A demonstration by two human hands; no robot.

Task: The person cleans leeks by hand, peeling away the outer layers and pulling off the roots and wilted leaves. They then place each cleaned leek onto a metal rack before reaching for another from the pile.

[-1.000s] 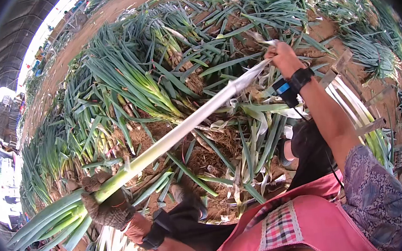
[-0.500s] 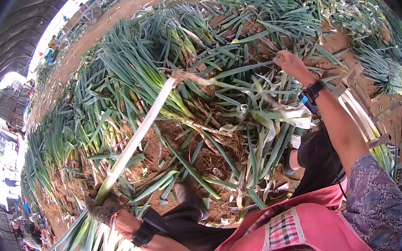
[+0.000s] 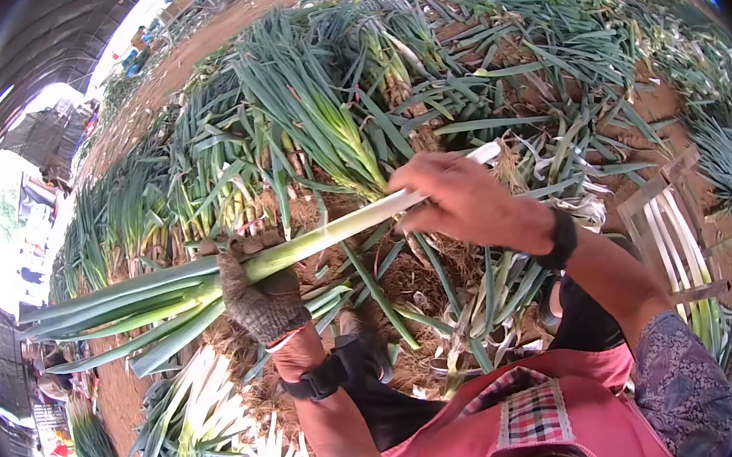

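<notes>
My left hand (image 3: 261, 289), in a grey-brown knit glove, is closed round a long green onion (image 3: 331, 235) where the pale stalk meets the leaves. The onion lies nearly level, its green leaves fanning to the left and its white root end pointing right. My bare right hand (image 3: 461, 201) wraps the white stalk near the roots (image 3: 510, 169), with its thumb below and fingers above. Parts of the stalk are hidden behind both hands. Peeled onions (image 3: 202, 406) with white stalks lie in a pile below my left hand.
Unpeeled green onions (image 3: 308, 101) stand and lie in heaps ahead. Torn leaves and peelings (image 3: 499, 304) litter the soil around my feet. A wooden frame (image 3: 703, 291) holding white stalks is at the right. Another onion bundle (image 3: 94, 444) is at the lower left.
My left hand has risen, bringing the onion from a steep slant to nearly level. My right hand has moved left and down from a stretched-out leaf strip onto the stalk.
</notes>
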